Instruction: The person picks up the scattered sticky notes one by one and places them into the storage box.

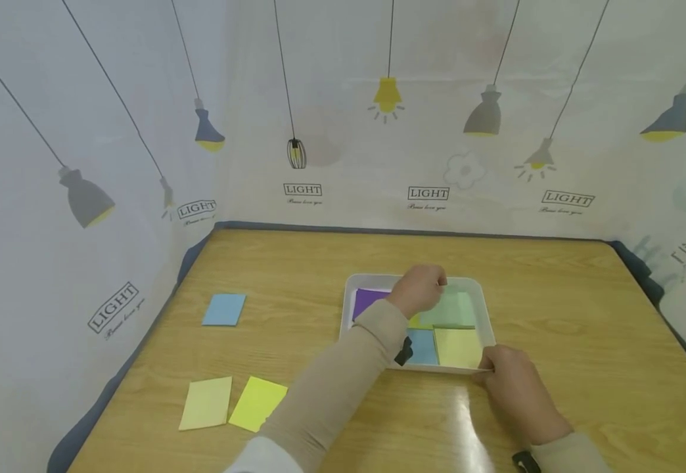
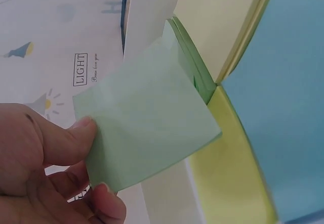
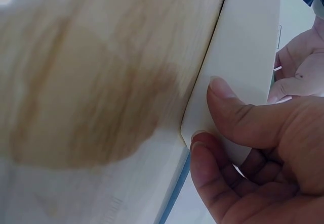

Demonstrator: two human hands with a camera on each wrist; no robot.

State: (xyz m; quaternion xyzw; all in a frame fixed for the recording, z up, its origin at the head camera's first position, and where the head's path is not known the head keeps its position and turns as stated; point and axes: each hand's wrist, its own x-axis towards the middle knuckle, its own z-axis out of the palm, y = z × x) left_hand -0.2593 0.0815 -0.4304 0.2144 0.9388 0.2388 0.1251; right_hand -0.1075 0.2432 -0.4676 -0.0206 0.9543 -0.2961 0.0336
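My left hand (image 1: 417, 290) reaches over the white tray (image 1: 487, 322) and pinches a pale green sticky note (image 2: 152, 118) between thumb and fingers. The left wrist view has the note tilted up above the other pads, near more green paper (image 2: 192, 57). At the tray's near right corner, my right hand (image 1: 520, 387) grips the wall with thumb and fingers. Inside the tray lie a purple pad (image 1: 368, 301), a blue pad (image 1: 422, 346), a pale yellow pad (image 1: 458, 347) and a yellow-green pad (image 2: 228, 158). My left hand and sleeve partly cover these in the head view.
Left of the tray, a blue pad (image 1: 224, 309) lies farther back on the wooden table (image 1: 284, 263). Closer in are a pale yellow pad (image 1: 205, 403) and a bright yellow pad (image 1: 257, 402), partly behind my left sleeve. A lamp-printed curtain (image 1: 355, 157) surrounds the table.
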